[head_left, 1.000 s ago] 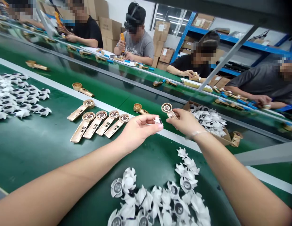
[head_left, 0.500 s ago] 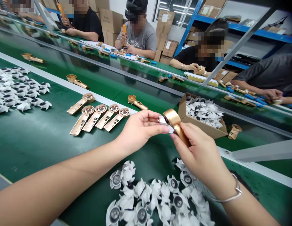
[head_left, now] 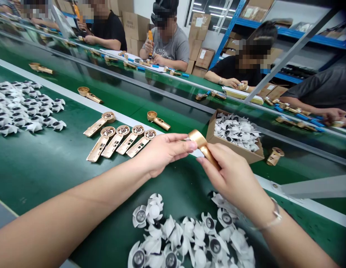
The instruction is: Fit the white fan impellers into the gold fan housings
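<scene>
My right hand [head_left: 231,163] is closed round the handle of a gold handheld-fan housing [head_left: 197,137], holding it tilted with the ring up and to the left. My left hand [head_left: 171,147] is closed at the ring's open side, thumb and fingers pinching a white fan blade wheel [head_left: 186,139]. Only a sliver of that wheel shows; the rest is hidden by my fingers and the ring. Below my hands lies a loose heap of white fan blade wheels [head_left: 186,234] with dark hubs. Left of my left hand, several gold half-housings [head_left: 104,143] lie in a group.
A cardboard box [head_left: 234,147] of white blade wheels stands right of my hands. More blade wheels [head_left: 22,108] cover the far left table. Gold housings [head_left: 158,120] lie on the green belt [head_left: 128,108]. Across it, several people work; a metal post [head_left: 315,186] is at right.
The blade wheel, plainly visible between my left fingers before, is now mostly hidden at the ring. The housing has turned slightly and moved left. Housings on the belt have shifted left.
</scene>
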`<action>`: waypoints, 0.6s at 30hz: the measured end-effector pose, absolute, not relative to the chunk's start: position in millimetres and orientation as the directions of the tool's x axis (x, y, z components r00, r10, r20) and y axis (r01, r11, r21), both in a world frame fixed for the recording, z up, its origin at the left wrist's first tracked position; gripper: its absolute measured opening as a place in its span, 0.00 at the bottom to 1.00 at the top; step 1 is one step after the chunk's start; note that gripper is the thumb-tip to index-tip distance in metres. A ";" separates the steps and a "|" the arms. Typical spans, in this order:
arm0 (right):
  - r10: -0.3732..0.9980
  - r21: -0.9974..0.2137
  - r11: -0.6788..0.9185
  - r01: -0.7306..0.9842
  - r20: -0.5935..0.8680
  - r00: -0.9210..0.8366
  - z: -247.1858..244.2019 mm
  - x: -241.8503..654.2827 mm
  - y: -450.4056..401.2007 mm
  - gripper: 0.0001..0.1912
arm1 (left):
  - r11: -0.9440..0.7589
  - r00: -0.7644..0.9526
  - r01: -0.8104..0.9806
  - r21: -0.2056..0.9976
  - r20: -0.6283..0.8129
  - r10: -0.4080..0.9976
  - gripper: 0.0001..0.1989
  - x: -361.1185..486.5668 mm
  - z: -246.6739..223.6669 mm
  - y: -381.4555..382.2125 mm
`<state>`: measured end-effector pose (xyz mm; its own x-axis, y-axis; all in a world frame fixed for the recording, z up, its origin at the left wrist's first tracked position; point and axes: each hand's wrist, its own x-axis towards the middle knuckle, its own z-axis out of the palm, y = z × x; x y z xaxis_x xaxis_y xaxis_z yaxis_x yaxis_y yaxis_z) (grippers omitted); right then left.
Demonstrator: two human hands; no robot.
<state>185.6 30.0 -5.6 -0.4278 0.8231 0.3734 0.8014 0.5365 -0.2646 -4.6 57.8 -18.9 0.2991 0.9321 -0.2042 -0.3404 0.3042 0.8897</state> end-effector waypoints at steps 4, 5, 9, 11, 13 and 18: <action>0.957 -0.211 0.227 0.951 0.227 -0.178 -16.0 148.9 94.9 0.10 | -0.095 -0.086 -0.024 0.995 0.093 0.992 0.39 -16.5 -19.2 75.0; 0.966 -0.206 0.186 0.961 0.216 -0.141 -18.5 138.6 113.2 0.10 | -0.178 -0.124 0.059 0.982 0.184 0.975 0.38 -17.6 -20.5 77.7; 0.968 -0.211 0.121 0.970 0.243 -0.068 -10.3 128.2 152.3 0.13 | -0.230 -0.057 0.162 0.959 0.242 0.969 0.30 -15.6 -26.1 78.0; 0.944 -0.224 0.061 0.973 0.330 0.017 3.6 152.6 141.9 0.15 | -0.195 -0.012 0.168 0.966 0.200 0.980 0.28 -14.0 -26.1 73.8; 0.907 -0.264 -0.034 0.964 0.396 0.140 16.1 194.4 120.8 0.17 | -0.172 0.021 0.182 0.968 0.172 0.985 0.27 -13.2 -23.9 69.4; 0.923 -0.438 0.057 0.897 0.365 0.120 9.7 292.6 97.6 0.16 | -0.197 0.066 0.186 0.963 0.188 0.980 0.26 -12.9 -20.6 64.1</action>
